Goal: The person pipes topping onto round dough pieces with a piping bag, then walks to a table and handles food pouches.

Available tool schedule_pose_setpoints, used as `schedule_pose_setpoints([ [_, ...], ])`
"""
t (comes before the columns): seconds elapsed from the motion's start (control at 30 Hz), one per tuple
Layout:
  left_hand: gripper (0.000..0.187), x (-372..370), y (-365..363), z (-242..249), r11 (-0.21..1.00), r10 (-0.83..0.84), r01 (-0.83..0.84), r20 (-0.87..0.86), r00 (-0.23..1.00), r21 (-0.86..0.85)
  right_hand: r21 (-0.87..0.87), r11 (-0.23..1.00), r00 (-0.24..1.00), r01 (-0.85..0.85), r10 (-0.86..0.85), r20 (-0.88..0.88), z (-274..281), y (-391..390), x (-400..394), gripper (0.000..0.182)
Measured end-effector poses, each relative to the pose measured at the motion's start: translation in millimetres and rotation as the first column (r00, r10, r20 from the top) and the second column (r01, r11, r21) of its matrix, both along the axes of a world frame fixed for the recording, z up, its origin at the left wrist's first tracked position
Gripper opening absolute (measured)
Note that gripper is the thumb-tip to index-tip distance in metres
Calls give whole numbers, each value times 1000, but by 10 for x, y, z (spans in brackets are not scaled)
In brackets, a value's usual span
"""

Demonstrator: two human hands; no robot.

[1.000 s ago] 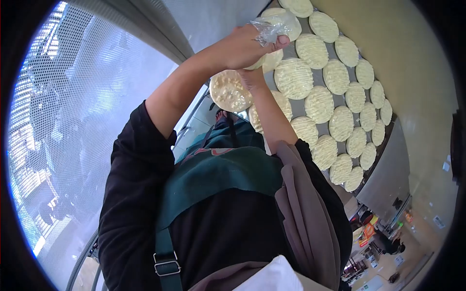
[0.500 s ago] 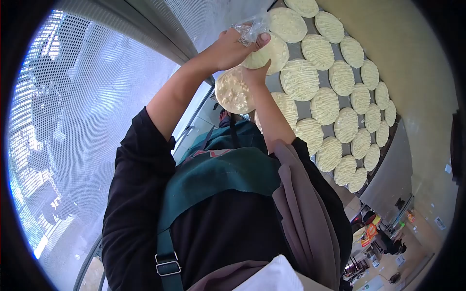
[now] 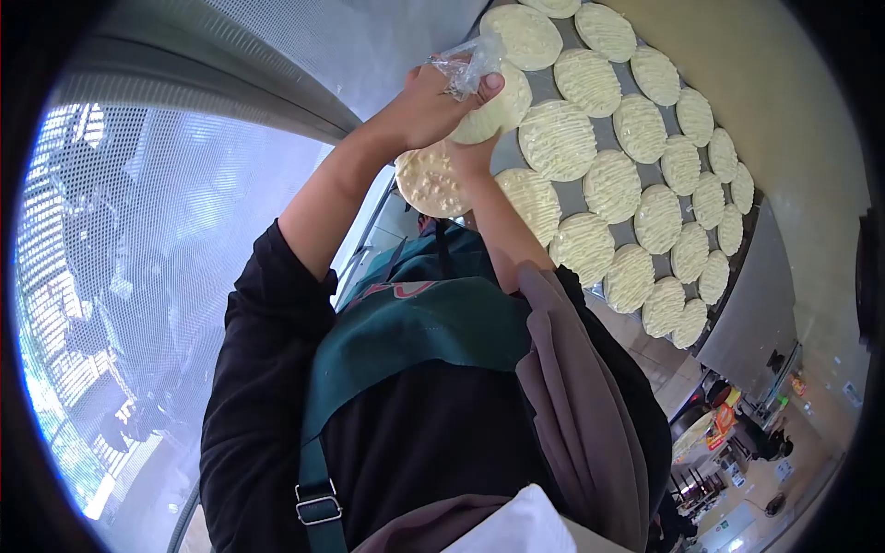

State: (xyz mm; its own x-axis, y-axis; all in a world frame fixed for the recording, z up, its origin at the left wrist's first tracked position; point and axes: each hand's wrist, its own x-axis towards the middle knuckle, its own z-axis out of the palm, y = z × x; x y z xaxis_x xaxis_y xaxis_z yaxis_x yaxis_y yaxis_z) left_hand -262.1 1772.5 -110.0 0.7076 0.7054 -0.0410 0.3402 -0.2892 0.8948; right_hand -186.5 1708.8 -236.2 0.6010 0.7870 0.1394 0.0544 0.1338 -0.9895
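Note:
My left hand [image 3: 429, 106] is closed around a crumpled clear plastic bag [image 3: 468, 66], its thumb pressed against it. The bag is over a round pale flatbread-like piece [image 3: 505, 101]. Just below, my right hand [image 3: 472, 157] reaches up between that piece and a round one with a lumpy topping [image 3: 431, 182]; most of its fingers are hidden behind my left hand. Many more round pieces, most with wavy pale cream lines, such as this one [image 3: 557, 140], lie in rows on a grey surface [image 3: 601, 132].
Mesh panels [image 3: 175, 240] and a grey metal frame [image 3: 221, 78] stand at the left. A beige wall [image 3: 784, 120] curves along the right. At the lower right, a person [image 3: 765, 442] is near kitchen items in the distance. My green apron [image 3: 415, 341] shows below.
Both hands and the round pieces near them appear slightly further left in view. My right thumb, raised earlier, now shows less beneath my left hand. The bag remains in my left hand.

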Motion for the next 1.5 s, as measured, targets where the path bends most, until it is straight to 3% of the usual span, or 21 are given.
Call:
schedule_pose_setpoints([
  [0.07,71,13,9,-80,997,7,-5,-24,1000,75,58,996,997,71,-72,21,-108,-84,-243,35],
  [0.17,72,-15,4,-68,997,-66,65,-19,998,-47,28,997,997,75,-75,28,15,-168,-395,41],
  [0.27,52,-5,14,-48,996,-61,56,-64,996,-67,6,993,959,-121,118,-258,168,-102,25,58],
  [0.33,52,45,-15,-45,998,-47,44,-47,998,-50,2,990,968,-142,139,-207,107,-63,164,58],
  [0.47,70,75,-53,-101,989,-27,37,-70,997,144,28,996,995,82,-80,-59,-130,-195,-219,42],
  [0.53,66,38,-70,-102,997,-50,55,-91,995,54,13,991,987,131,-129,-94,-4,-268,-339,36],
  [0.67,61,63,-58,2,994,-96,98,38,995,-54,-76,995,991,-66,57,-120,359,-182,164,42],
  [0.77,60,140,-100,80,998,-64,64,4,998,-4,-81,997,1000,-11,9,-21,172,-146,280,45],
  [0.87,62,146,-149,34,986,-76,88,-93,993,138,25,996,995,91,-92,43,22,-251,-99,39],
  [0.93,62,105,-154,-77,991,-72,81,-91,993,109,12,990,976,139,-139,166,21,-306,-230,36],
  [1.0,63,93,-170,-86,994,-81,85,-68,994,68,7,996,993,90,-90,69,45,-320,-162,36],
  [1.03,64,105,-168,-20,995,-90,92,-43,995,45,41,999,994,23,-18,-105,153,-269,29,37],
  [1.1,61,139,-175,22,996,-88,88,-10,996,35,66,997,985,-37,47,-163,158,-202,260,38],
  [1.17,56,191,-180,30,996,-74,74,2,997,54,22,1000,998,-19,17,61,23,-203,351,37],
  [1.27,54,165,-204,-97,916,-109,136,-92,990,378,-15,996,990,84,-81,113,-34,-346,-37,34],
  [1.33,59,126,-248,-74,971,-133,151,-103,986,187,5,989,952,148,-144,271,-79,-401,-193,32],
  [1.37,61,112,-267,-68,984,-147,157,-106,983,89,17,991,969,135,-135,208,-98,-405,-166,32],
  [1.4,58,111,-271,-79,988,-123,127,-57,991,89,31,992,981,124,-127,144,-93,-406,-139,32],
  [1.43,55,119,-262,-87,991,-97,98,-6,995,90,46,996,993,74,-69,-92,-29,-341,37,33],
  [1.5,51,154,-256,-86,994,-63,57,57,996,95,71,997,977,27,-11,-215,-36,-259,313,35],
])
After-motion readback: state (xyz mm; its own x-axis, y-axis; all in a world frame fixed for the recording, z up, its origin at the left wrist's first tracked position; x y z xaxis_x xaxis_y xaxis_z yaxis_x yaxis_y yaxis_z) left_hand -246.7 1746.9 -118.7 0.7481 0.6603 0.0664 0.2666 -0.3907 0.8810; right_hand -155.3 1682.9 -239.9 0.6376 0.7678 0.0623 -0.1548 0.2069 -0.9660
